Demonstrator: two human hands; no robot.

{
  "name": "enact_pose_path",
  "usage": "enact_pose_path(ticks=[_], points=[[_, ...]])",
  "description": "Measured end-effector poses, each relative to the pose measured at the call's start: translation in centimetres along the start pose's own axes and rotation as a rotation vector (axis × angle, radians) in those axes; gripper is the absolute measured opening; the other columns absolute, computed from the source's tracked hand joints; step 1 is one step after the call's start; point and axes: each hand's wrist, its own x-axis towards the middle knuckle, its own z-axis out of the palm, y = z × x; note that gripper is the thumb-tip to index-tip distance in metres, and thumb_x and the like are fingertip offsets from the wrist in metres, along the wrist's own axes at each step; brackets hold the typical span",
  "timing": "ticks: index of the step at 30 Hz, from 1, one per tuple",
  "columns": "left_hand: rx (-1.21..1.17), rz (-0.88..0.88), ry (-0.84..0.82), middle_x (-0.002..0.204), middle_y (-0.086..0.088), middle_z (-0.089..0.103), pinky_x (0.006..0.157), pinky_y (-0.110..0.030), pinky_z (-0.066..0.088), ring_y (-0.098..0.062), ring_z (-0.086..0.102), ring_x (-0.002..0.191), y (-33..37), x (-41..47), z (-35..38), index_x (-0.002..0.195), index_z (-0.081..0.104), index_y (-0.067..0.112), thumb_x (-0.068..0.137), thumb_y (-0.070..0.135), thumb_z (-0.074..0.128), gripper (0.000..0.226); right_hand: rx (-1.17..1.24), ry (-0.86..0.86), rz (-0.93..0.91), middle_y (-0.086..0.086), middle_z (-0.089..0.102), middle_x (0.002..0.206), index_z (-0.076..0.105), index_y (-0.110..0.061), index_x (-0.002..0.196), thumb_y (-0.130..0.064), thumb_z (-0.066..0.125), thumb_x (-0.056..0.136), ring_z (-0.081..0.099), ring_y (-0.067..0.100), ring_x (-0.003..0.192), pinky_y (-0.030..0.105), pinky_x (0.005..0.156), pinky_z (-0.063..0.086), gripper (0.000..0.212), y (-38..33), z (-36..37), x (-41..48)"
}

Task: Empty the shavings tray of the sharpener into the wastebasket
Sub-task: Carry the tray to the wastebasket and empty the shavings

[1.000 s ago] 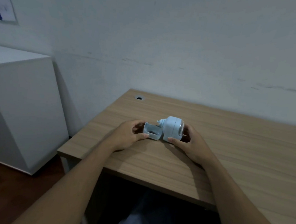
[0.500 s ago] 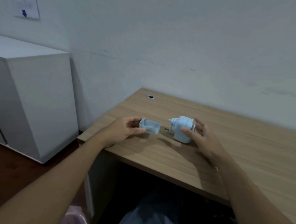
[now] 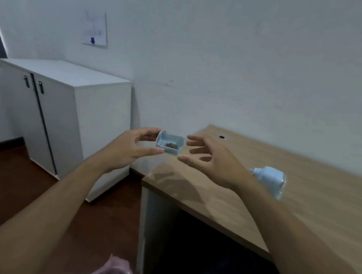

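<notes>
Now the left hand (image 3: 128,147) pinches the small blue tray (image 3: 169,144) by its left end, thumb below, with brown shavings (image 3: 171,145) inside, in the air beside the desk (image 3: 316,194) corner. Just right of it, the right hand (image 3: 215,160) is spread, holding nothing. Its wrist partly hides the sharpener (image 3: 269,180) on the desk. A pink bag (image 3: 111,272) is cut off below.

Open air lies between the surface's left edge (image 3: 149,179) and the white cabinet (image 3: 96,133), over bare floor (image 3: 11,186). The pink-lined wastebasket (image 3: 110,272) stands below, beside the surface's leg panel (image 3: 156,218).
</notes>
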Motion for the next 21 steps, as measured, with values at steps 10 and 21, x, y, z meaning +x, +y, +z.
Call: enact_pose_path(ticks=[10, 21], points=[[0.037, -0.163, 0.087, 0.143, 0.018, 0.076, 0.115, -0.021, 0.049, 0.009, 0.067, 0.134, -7.5, -8.2, -8.4, 0.153, 0.068, 0.029, 0.091, 0.030, 0.092, 0.066, 0.195, -0.121, -0.023, -0.013, 0.076, 0.133, 0.062, -0.029, 0.152, -0.044, 0.088, 0.094, 0.079, 0.010, 0.104, 0.032, 0.091, 0.070, 0.065, -4.0, 14.7, 4.0], [-0.164, -0.406, 0.165, 0.139, 0.012, 0.079, 0.119, -0.021, 0.050, 0.000, 0.071, 0.134, -20.2, -17.1, -5.0, 0.142, 0.070, 0.035, 0.085, 0.020, 0.094, 0.063, 0.300, -0.338, 0.147, -0.013, 0.075, 0.136, 0.065, -0.030, 0.147, -0.033, 0.086, 0.096, 0.078, 0.008, 0.110, 0.038, 0.093, 0.071, 0.055, 0.9, 29.4, 1.2]])
